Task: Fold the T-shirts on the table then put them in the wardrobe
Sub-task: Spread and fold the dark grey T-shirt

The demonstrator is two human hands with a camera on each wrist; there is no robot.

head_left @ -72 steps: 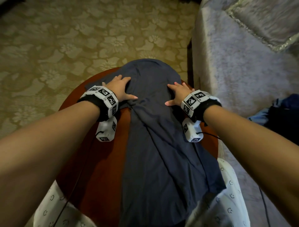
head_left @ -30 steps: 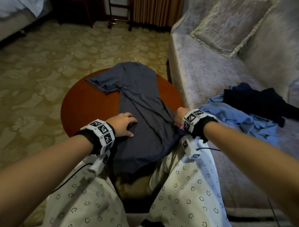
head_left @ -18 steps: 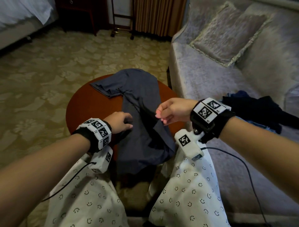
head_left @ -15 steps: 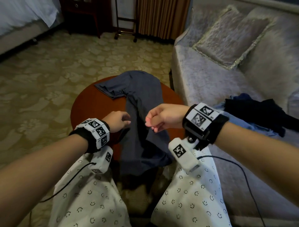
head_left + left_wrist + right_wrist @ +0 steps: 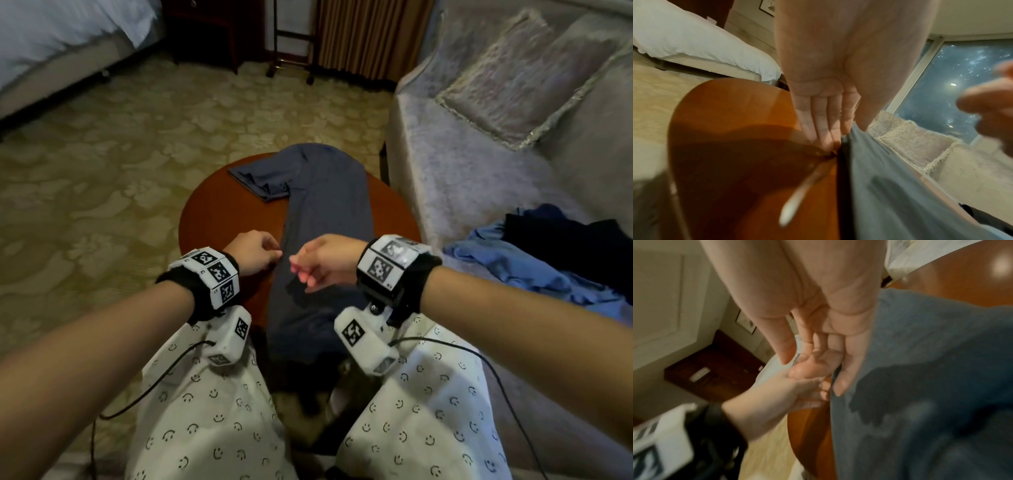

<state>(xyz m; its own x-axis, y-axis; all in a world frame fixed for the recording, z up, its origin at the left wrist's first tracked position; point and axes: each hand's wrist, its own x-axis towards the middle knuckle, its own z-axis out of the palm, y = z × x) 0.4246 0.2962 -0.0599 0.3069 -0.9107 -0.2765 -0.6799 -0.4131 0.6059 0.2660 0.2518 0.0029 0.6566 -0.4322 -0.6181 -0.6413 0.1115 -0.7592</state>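
A dark grey-blue T-shirt (image 5: pixel 329 212) lies as a long narrow strip across the round red-brown table (image 5: pixel 219 219), its near end hanging over the table's front edge. One sleeve sticks out to the left at the far end. My left hand (image 5: pixel 270 255) is at the strip's left edge. In the left wrist view its thumb and fingers (image 5: pixel 818 129) pinch that raised edge of the T-shirt (image 5: pixel 900 194) just above the table (image 5: pixel 735 129). My right hand (image 5: pixel 301 270) hovers over the strip, close to the left hand. Its fingers (image 5: pixel 840 386) are loosely curled with nothing in them.
A grey sofa (image 5: pixel 462 178) stands right of the table with a cushion (image 5: pixel 520 85) and a pile of blue and dark clothes (image 5: pixel 534 267). A bed (image 5: pixel 51 41) is at the far left. Patterned carpet surrounds the table. My knees in white printed trousers (image 5: pixel 205 411) are against its front.
Both hands came back from the shirt's far end to its near part. The right hand lifted the right edge, carried it left over the shirt and let go. The strip is narrower.
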